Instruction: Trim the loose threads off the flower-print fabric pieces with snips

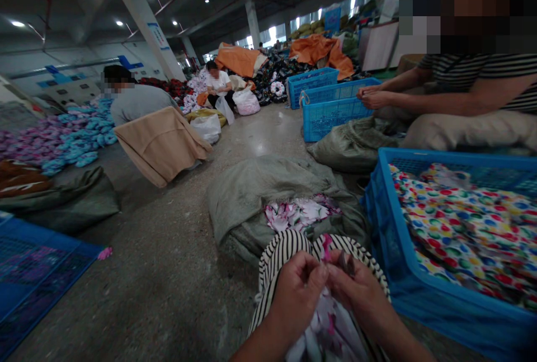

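At the bottom centre, my left hand (296, 295) and my right hand (356, 295) meet fingertip to fingertip, pinching the top of a white, pink and purple floral fabric (331, 328) that hangs down over my lap. A small dark item (346, 263) shows between my right fingers, too small to name. Black-and-white striped cloth (279, 253) curves around the fabric and my hands. Just ahead lies a grey-green woven sack (268, 200) with matching floral fabric (297, 212) in its opening. To my right stands a blue plastic crate (440, 155) filled with polka-dot fabric (465, 227).
A co-worker in a striped top (474, 93) sits at right beside stacked blue crates (331, 102). Two more people (134, 102) work farther back among blue and purple fabric piles, sacks and orange tarps. A blue mesh crate (37, 272) sits at lower left on the concrete floor.
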The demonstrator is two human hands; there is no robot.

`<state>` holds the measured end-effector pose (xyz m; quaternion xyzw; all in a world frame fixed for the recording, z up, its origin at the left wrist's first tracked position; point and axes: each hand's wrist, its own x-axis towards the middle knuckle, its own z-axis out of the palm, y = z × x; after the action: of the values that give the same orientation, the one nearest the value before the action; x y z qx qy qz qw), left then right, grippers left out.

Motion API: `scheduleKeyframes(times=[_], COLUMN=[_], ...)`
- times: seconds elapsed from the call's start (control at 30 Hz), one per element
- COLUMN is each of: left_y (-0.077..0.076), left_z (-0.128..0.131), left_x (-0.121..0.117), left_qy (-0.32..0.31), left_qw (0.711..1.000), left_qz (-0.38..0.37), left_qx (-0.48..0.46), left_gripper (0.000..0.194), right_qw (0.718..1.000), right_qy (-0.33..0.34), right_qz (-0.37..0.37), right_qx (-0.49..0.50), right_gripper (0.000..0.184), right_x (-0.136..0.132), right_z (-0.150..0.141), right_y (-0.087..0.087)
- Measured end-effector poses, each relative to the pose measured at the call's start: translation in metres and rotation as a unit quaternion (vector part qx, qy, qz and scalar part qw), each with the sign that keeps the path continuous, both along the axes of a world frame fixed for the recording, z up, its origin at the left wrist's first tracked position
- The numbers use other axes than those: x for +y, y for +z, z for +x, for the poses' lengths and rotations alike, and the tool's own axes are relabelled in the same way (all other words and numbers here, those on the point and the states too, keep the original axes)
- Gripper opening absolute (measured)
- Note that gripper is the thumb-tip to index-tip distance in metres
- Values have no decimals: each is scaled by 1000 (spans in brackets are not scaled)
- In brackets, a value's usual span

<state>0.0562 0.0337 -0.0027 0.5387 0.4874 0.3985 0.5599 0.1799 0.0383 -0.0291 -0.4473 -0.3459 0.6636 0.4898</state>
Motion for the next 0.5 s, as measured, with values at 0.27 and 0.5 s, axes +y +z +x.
scheduleKeyframes(times=[0.27, 0.5], left_y=[6, 9], left_z=[-4, -8], left_x=[-1, -1], left_qy=[-50, -100], left_qw=[970, 947], left_qz=[128, 193], left_qx=[202, 235], left_gripper=[27, 16], right_qw=[998, 991], right_qy=[37, 76], right_qz=[-34, -90], right_qx=[34, 66], right_gripper=[38, 35], right_x=[2, 3], right_z=[2, 0], right_y=[1, -5])
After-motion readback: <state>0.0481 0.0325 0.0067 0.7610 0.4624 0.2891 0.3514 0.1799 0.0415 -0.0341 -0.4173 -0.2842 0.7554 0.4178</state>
